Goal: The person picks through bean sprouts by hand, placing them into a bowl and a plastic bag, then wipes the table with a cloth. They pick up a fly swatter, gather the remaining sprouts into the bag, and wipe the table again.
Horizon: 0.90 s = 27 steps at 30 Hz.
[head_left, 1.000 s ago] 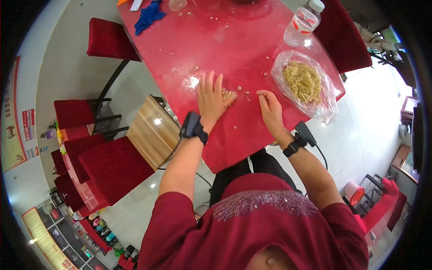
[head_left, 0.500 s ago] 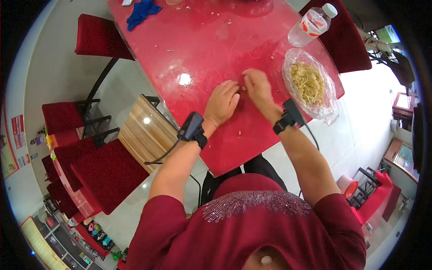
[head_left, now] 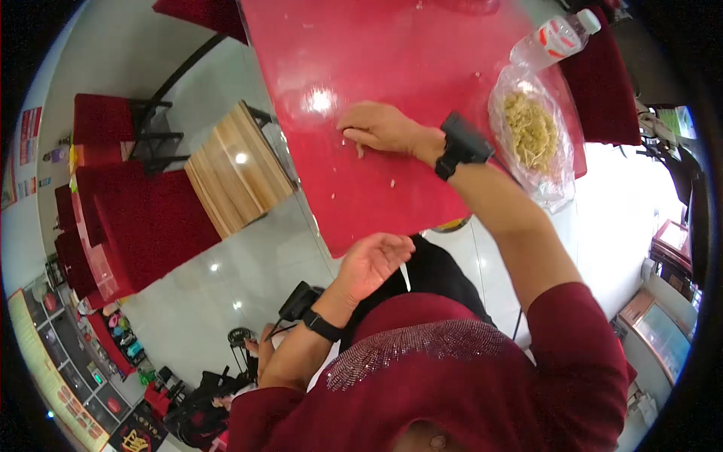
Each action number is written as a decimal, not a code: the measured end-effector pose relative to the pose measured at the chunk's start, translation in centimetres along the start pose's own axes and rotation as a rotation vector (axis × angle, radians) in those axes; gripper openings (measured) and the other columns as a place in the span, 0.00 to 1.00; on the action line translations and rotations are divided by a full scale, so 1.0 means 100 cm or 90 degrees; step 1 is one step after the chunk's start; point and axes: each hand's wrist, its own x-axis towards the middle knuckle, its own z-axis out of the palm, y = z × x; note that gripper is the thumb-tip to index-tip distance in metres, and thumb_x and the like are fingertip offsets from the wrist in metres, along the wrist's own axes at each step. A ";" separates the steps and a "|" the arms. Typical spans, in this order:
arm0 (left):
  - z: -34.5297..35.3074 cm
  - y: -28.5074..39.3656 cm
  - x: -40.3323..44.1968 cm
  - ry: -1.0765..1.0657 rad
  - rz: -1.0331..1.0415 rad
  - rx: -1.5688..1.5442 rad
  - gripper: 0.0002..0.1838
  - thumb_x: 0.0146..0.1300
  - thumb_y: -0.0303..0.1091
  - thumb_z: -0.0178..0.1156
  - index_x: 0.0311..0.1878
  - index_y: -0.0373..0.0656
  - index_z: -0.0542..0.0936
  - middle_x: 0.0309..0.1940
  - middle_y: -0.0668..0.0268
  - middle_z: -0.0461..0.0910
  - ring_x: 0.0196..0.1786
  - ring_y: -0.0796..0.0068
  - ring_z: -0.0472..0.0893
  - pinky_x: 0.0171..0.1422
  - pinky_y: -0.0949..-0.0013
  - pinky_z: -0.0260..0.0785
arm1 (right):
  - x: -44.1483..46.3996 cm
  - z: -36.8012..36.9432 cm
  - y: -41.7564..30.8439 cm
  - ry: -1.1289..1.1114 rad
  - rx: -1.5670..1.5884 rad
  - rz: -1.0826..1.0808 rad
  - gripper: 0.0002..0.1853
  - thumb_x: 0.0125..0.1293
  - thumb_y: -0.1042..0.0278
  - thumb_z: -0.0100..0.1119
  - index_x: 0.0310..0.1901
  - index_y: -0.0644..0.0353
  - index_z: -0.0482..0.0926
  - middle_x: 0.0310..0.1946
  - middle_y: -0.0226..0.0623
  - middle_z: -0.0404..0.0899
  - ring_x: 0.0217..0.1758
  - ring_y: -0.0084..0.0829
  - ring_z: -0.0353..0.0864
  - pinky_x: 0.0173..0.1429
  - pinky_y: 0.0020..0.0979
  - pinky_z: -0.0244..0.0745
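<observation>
My right hand [head_left: 380,129] lies low on the red tabletop [head_left: 407,207], its fingers extended to the left and its back facing up. Small pale food crumbs [head_left: 392,183] are scattered near it, and a bit of food [head_left: 360,151] sits just under its thumb. Below the table's near edge, my left hand [head_left: 373,267] is turned palm up with fingers loosely cupped; nothing shows in its palm. To the right of my right hand, a clear plastic bag [head_left: 553,184] holds a heap of yellowish shredded food [head_left: 531,132].
A clear bottle with a white cap [head_left: 556,41] stands beyond the bag. Red chairs [head_left: 602,83] are at the right and left of the table. A wooden-topped stool or small table [head_left: 237,169] stands to the left. Another person's limb [head_left: 265,350] shows at lower left.
My right hand has moved left across the tabletop. My left hand has left the tabletop, come down to the near edge and turned palm up. The view has shifted.
</observation>
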 end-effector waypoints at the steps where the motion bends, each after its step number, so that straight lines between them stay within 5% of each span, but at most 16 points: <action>1: -0.013 -0.015 0.001 0.016 -0.039 0.031 0.16 0.63 0.34 0.42 0.39 0.29 0.74 0.44 0.51 0.74 0.50 0.59 0.74 0.58 0.62 0.65 | -0.002 0.006 -0.001 -0.052 0.046 -0.102 0.06 0.56 0.68 0.53 0.33 0.61 0.75 0.33 0.38 0.75 0.42 0.39 0.73 0.48 0.34 0.68; 6: -0.065 -0.080 0.058 0.044 -0.175 -0.048 0.18 0.63 0.34 0.42 0.48 0.30 0.70 0.50 0.51 0.71 0.54 0.58 0.72 0.59 0.61 0.64 | -0.056 0.000 -0.025 -0.213 0.093 -0.142 0.07 0.55 0.68 0.54 0.25 0.61 0.72 0.26 0.36 0.73 0.35 0.39 0.72 0.42 0.34 0.69; 12: -0.042 -0.092 0.104 -0.044 -0.002 -0.165 0.17 0.61 0.34 0.43 0.47 0.31 0.71 0.50 0.53 0.71 0.53 0.59 0.72 0.59 0.60 0.63 | -0.152 -0.012 -0.066 -0.233 0.139 -0.125 0.07 0.51 0.68 0.58 0.24 0.61 0.72 0.24 0.37 0.71 0.33 0.39 0.72 0.38 0.35 0.69; 14: -0.059 -0.100 0.105 -0.214 -0.012 -0.200 0.19 0.61 0.35 0.42 0.50 0.32 0.69 0.51 0.55 0.71 0.55 0.60 0.70 0.59 0.60 0.63 | -0.190 -0.008 -0.078 -0.147 0.128 -0.108 0.10 0.52 0.65 0.56 0.21 0.60 0.70 0.22 0.37 0.69 0.32 0.39 0.72 0.35 0.38 0.69; 15: -0.035 -0.102 0.105 -0.048 0.001 -0.111 0.20 0.62 0.36 0.39 0.51 0.32 0.68 0.50 0.55 0.71 0.56 0.62 0.68 0.59 0.60 0.62 | -0.204 -0.007 -0.085 -0.141 0.124 -0.100 0.10 0.52 0.65 0.56 0.21 0.60 0.70 0.22 0.37 0.69 0.32 0.39 0.72 0.35 0.38 0.69; 18: -0.036 -0.115 0.103 0.027 -0.099 -0.200 0.20 0.63 0.37 0.37 0.51 0.33 0.68 0.51 0.54 0.71 0.56 0.62 0.69 0.59 0.62 0.62 | -0.232 -0.005 -0.107 -0.093 0.117 0.018 0.07 0.50 0.69 0.58 0.22 0.60 0.71 0.23 0.37 0.71 0.33 0.39 0.72 0.36 0.36 0.70; 20: -0.039 -0.126 0.105 -0.076 -0.109 -0.199 0.19 0.62 0.35 0.39 0.49 0.33 0.69 0.50 0.54 0.71 0.56 0.62 0.69 0.59 0.62 0.62 | -0.232 -0.019 -0.117 0.181 0.069 0.104 0.03 0.49 0.73 0.58 0.24 0.61 0.74 0.26 0.38 0.74 0.35 0.39 0.73 0.40 0.33 0.70; 22: -0.013 -0.128 0.112 -0.202 -0.129 -0.185 0.18 0.62 0.34 0.40 0.48 0.32 0.70 0.50 0.54 0.71 0.56 0.62 0.69 0.60 0.62 0.62 | -0.232 -0.053 -0.128 0.264 0.028 0.150 0.01 0.50 0.77 0.57 0.26 0.61 0.76 0.28 0.37 0.76 0.37 0.37 0.74 0.45 0.31 0.68; 25: 0.074 -0.126 0.120 0.051 -0.126 -0.099 0.13 0.61 0.31 0.43 0.43 0.32 0.71 0.44 0.57 0.73 0.51 0.63 0.72 0.58 0.61 0.65 | -0.240 -0.107 -0.135 0.551 0.120 0.282 0.03 0.55 0.79 0.51 0.26 0.65 0.74 0.29 0.37 0.75 0.37 0.32 0.73 0.47 0.29 0.66; 27: 0.112 -0.116 0.142 -0.007 -0.062 -0.056 0.13 0.61 0.31 0.44 0.43 0.32 0.71 0.43 0.56 0.73 0.49 0.63 0.74 0.55 0.62 0.67 | -0.246 -0.133 -0.139 0.677 0.144 0.281 0.05 0.58 0.80 0.48 0.28 0.67 0.74 0.30 0.37 0.74 0.38 0.29 0.71 0.46 0.28 0.65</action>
